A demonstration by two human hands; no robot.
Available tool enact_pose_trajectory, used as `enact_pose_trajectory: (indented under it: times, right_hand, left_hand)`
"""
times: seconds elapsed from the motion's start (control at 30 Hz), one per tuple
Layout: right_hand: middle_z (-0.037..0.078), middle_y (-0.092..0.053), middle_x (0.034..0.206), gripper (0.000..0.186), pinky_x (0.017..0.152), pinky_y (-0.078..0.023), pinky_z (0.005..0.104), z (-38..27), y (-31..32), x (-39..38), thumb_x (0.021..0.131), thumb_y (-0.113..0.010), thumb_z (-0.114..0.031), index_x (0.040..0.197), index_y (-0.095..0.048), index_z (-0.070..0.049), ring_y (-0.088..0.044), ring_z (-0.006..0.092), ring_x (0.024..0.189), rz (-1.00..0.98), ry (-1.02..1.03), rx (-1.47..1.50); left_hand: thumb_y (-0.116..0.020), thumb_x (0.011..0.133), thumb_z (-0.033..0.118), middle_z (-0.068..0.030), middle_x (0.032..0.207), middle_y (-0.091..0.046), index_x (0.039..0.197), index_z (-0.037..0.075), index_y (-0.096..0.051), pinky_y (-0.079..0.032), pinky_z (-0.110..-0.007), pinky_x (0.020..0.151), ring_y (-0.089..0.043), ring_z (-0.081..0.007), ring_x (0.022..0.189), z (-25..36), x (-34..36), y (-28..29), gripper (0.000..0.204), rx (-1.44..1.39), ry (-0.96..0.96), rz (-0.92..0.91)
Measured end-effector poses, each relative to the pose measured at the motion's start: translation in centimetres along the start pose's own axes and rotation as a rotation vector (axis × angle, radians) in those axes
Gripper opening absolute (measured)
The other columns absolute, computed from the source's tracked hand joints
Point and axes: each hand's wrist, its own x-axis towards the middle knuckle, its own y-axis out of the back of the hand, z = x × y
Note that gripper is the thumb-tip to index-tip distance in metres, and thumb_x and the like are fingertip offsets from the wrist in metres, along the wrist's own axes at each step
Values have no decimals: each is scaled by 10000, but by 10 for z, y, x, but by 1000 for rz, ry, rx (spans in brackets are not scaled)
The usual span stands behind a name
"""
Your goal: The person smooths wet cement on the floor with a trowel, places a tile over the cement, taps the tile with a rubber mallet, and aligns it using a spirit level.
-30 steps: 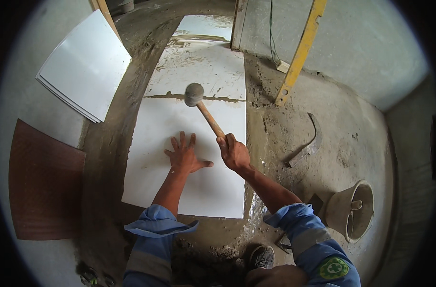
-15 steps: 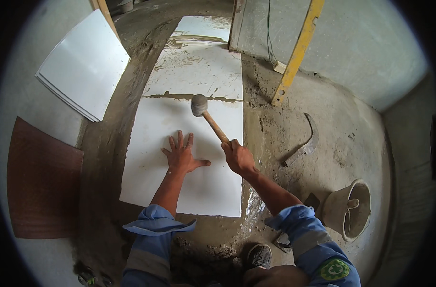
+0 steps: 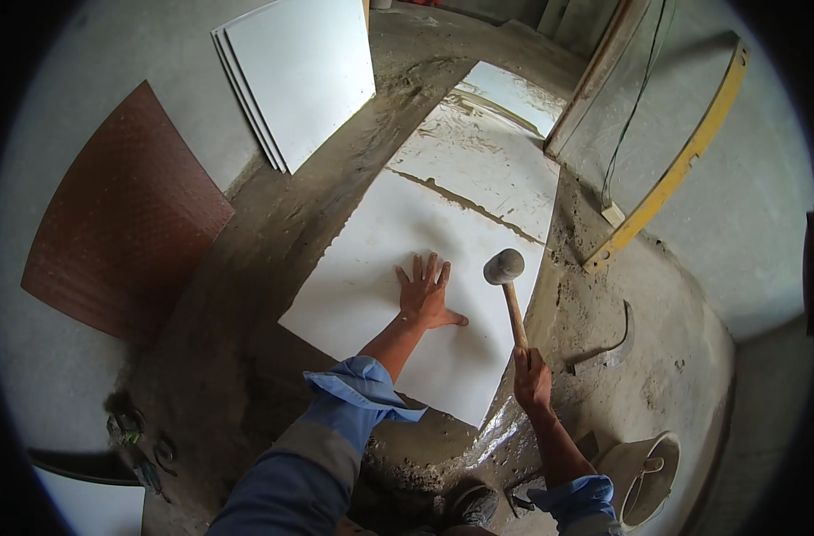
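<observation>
A large white tile (image 3: 371, 241) lies on the floor in front of me, lined up with a mortar-smeared white tile (image 3: 487, 161) beyond it. On the nearer tile, my left hand (image 3: 424, 295) rests flat with its fingers spread. My right hand (image 3: 533, 382) grips the wooden handle of a rubber mallet (image 3: 505, 266). The mallet's dark head is raised over the tile's right side, apart from the surface as far as its shadow shows.
Several white tiles (image 3: 308, 80) and a reddish-brown tile (image 3: 125, 223) lean on the left wall. At right are a yellow spirit level (image 3: 670, 192) against the wall, a curved sickle-like blade (image 3: 617, 344) and a bucket (image 3: 617, 478). Tools (image 3: 137, 442) lie at lower left.
My view has turned, so the floor tiles now slant to the right. The mallet has shifted toward the tile's right edge. My left hand stays flat on the same tile.
</observation>
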Motion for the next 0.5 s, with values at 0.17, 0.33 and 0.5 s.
enact_pose_trajectory:
  times: [0.17,0.33,0.5]
  right_hand:
    - [201,-567,677,275,526,-431,513,-7,-8,1,1032,-532,-273,870,-540,-50,-566,468,607,56,95,-38]
    - [238,-609,744,300,563,-447,513,-41,-25,15,1031,-521,-304,885,-533,-42,-602,485,696,-24,-11,46]
    - [274,-635,814,384,666,-471,541,-36,-45,14,1020,-504,-391,900,-533,-28,-620,514,827,-123,-168,-5]
  left_hand:
    - [-690,664,801,-168,1644,-169,1573,129,-268,-131,-689,1165,-110,-410,1515,-24,-4,-4,1207,-15,81,146]
    - [-628,665,854,-176,1653,-123,1586,158,-251,-46,-729,1142,-59,-428,1519,-48,-15,-2,1214,-68,162,115]
    - [-616,661,867,-163,1660,-106,1593,181,-229,-19,-738,1137,-42,-413,1524,-47,-15,-5,1221,-67,133,131]
